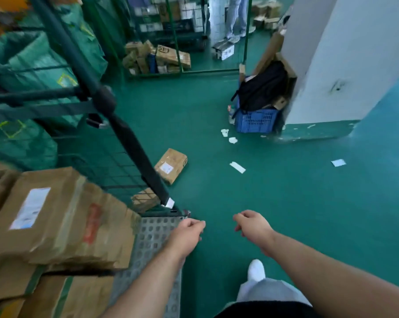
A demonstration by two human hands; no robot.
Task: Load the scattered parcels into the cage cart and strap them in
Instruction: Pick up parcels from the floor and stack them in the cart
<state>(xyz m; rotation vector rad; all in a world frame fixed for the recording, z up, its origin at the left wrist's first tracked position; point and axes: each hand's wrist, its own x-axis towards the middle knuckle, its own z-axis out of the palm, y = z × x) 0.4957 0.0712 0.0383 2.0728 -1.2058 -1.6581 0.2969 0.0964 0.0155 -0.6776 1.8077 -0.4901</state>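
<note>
- Head view shows both hands low and empty. The left hand [189, 234] hangs with loosely curled fingers just beside the corner of the cage cart [157, 228]. The right hand [253, 228] is near it, also relaxed.
- I judge the step to be loading. Stacked parcels [56, 216] already lie in the cart, left of the left hand. One loose parcel [171, 165] lies on the floor [285, 203] ahead of both hands, well apart from them.
- The next move calls for a step forward, a bend, and a two-hand grip on its long sides.
- A black strap [136, 152] hangs slanted between the left hand and that parcel, and looks unfastened. Better to reach round it.
- Room is open ahead and right of the right hand, where only paper scraps [237, 167] lie. The cart's metal corner is the edge to mind.
</note>
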